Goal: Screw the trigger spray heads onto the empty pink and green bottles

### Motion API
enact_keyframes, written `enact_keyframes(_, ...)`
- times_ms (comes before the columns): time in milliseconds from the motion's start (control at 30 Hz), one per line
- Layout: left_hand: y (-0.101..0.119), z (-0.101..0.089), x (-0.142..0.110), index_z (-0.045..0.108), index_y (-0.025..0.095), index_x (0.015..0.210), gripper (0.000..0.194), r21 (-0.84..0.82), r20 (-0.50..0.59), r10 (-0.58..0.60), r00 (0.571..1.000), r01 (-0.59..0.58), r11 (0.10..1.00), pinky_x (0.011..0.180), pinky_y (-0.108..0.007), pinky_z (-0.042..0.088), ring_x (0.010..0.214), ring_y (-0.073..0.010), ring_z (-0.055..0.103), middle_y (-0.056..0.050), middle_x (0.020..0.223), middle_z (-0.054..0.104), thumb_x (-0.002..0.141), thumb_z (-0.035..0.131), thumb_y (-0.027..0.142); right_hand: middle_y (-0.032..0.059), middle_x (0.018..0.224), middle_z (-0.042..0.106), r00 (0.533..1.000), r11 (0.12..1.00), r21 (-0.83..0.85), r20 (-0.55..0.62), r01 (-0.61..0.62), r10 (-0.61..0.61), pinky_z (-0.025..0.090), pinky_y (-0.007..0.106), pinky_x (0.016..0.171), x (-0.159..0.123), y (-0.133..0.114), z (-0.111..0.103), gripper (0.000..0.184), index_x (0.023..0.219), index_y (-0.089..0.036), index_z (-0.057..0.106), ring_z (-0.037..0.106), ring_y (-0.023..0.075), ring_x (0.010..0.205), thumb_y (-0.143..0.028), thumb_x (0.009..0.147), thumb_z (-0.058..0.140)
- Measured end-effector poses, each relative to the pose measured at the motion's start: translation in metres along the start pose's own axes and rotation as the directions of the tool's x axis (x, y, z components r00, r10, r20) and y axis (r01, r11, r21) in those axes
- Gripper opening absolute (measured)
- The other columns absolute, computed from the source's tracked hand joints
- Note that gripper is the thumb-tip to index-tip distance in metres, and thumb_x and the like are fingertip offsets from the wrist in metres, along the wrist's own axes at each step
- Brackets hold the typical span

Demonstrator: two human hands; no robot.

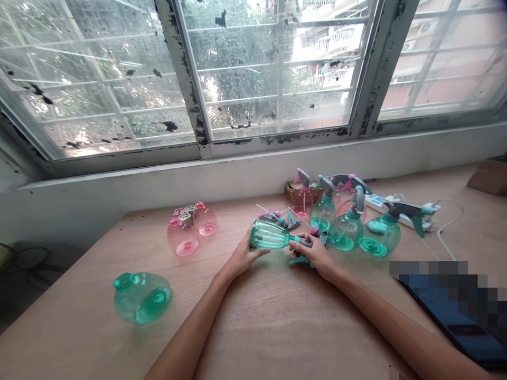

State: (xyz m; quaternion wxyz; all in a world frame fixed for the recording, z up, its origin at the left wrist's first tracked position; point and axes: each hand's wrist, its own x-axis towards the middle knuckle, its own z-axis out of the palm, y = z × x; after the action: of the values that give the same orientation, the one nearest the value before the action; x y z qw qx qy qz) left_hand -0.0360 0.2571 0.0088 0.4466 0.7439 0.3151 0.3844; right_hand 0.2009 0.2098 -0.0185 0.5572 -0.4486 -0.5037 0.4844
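A green transparent spray bottle (270, 234) lies on its side in the air over the middle of the table, its neck pointing right. My left hand (246, 253) is closed around the bottle's base end. At the neck, my right hand (315, 253) grips a grey and teal trigger spray head (304, 242), which meets the bottle's mouth; whether it is threaded on cannot be seen. Just behind the bottle lie loose spray heads (279, 217) with thin tubes. Another dark spray head with a pink collar (319, 233) is partly hidden by my right hand.
Several spray bottles with heads fitted (346, 232) stand at the right, before a white power strip (407, 216). Two headless pink bottles (182, 237) and a headless green bottle (142, 298) are at the left. A dark-screened device (447, 316) lies at the right front.
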Motion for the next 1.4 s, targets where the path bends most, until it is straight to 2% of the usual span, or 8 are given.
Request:
enact_keyframes(100,0.0008,-0.0002,0.0001,0.044,0.021,0.143,0.08,0.003,0.01,-0.041,0.999,0.041,0.999,0.107,-0.045,0.042,0.125,-0.0312,0.056,-0.013,0.137,0.058,0.074,0.081,0.041,0.0017,0.073,0.071,1.0,1.0,-0.004,0.0,0.004,-0.004,0.056,0.034,0.062,-0.0016,-0.0037,0.0016,0.043,0.086,-0.02,0.061,0.066,0.0189,0.06,-0.054,0.069,0.082)
enact_keyframes(200,0.0016,-0.0004,0.0003,0.049,0.019,0.138,0.069,0.014,0.005,-0.083,0.997,0.083,0.996,0.104,-0.044,0.045,0.12,-0.0312,0.059,-0.014,0.132,0.062,0.079,0.076,0.044,0.001,0.071,0.071,1.0,1.0,0.01,0.005,0.007,-0.007,0.055,0.034,0.06,-0.0027,-0.0057,0.0027,0.043,0.087,-0.021,0.061,0.065,0.019,0.059,-0.053,0.068,0.083)
enact_keyframes(467,-0.0043,-0.0009,0.0003,0.038,0.024,0.146,0.084,-0.026,0.02,-0.024,1.0,0.025,0.999,0.107,-0.044,0.043,0.126,-0.0295,0.055,-0.012,0.138,0.057,0.075,0.081,0.035,0.0003,0.074,0.071,1.0,0.999,0.036,0.006,0.001,-0.002,0.053,0.033,0.062,-0.0011,-0.0011,0.0005,0.038,0.088,-0.02,0.062,0.066,0.0175,0.059,-0.048,0.072,0.082)
enact_keyframes(667,-0.0022,-0.0007,0.0008,0.05,0.019,0.137,0.069,-0.009,0.01,-0.095,0.995,0.095,0.995,0.105,-0.045,0.044,0.12,-0.031,0.059,-0.014,0.127,0.064,0.08,0.075,0.046,0.0003,0.074,0.072,1.0,0.999,0.033,-0.006,0.011,-0.011,0.053,0.032,0.062,-0.0005,0.0014,0.0006,0.039,0.086,-0.02,0.061,0.066,0.0172,0.059,-0.049,0.071,0.082)
enact_keyframes(933,-0.0048,-0.001,0.0004,0.04,0.021,0.143,0.08,0.001,0.012,-0.026,1.0,0.026,1.0,0.105,-0.043,0.044,0.123,-0.0288,0.057,-0.012,0.136,0.059,0.076,0.08,0.037,0.001,0.074,0.072,1.0,1.0,0.024,-0.011,0.008,-0.008,0.053,0.032,0.062,-0.0008,0.0006,0.0005,0.039,0.089,-0.02,0.061,0.066,0.0173,0.059,-0.049,0.073,0.081)
enact_keyframes(1133,-0.0015,-0.0013,0.0004,0.05,0.02,0.136,0.064,0.003,0.008,-0.097,0.995,0.097,0.995,0.103,-0.043,0.046,0.121,-0.0299,0.059,-0.013,0.131,0.063,0.082,0.073,0.043,0.0003,0.074,0.073,1.0,0.999,0.032,0.015,0.01,-0.01,0.052,0.03,0.062,-0.0018,-0.0001,0.0007,0.036,0.089,-0.019,0.062,0.066,0.0164,0.06,-0.046,0.074,0.081)
enact_keyframes(1300,-0.0082,-0.0011,0.0015,0.043,0.021,0.143,0.081,-0.022,0.017,-0.035,0.999,0.035,0.999,0.104,-0.044,0.045,0.122,-0.0302,0.058,-0.013,0.133,0.062,0.073,0.082,0.036,0.0017,0.075,0.074,1.0,0.998,0.059,0.011,0.002,-0.003,0.052,0.03,0.063,-0.0005,0.0018,-0.0015,0.033,0.086,-0.019,0.062,0.066,0.016,0.059,-0.047,0.077,0.079)
enact_keyframes(1400,-0.0066,-0.0013,0.0012,0.04,0.023,0.146,0.084,-0.016,0.02,-0.022,1.0,0.022,1.0,0.106,-0.044,0.044,0.125,-0.0302,0.056,-0.013,0.136,0.06,0.074,0.081,0.036,0.0023,0.076,0.075,1.0,0.998,0.061,0.011,0.001,-0.002,0.052,0.03,0.063,0.0001,0.0029,-0.0018,0.033,0.085,-0.019,0.062,0.067,0.0157,0.06,-0.046,0.077,0.079)
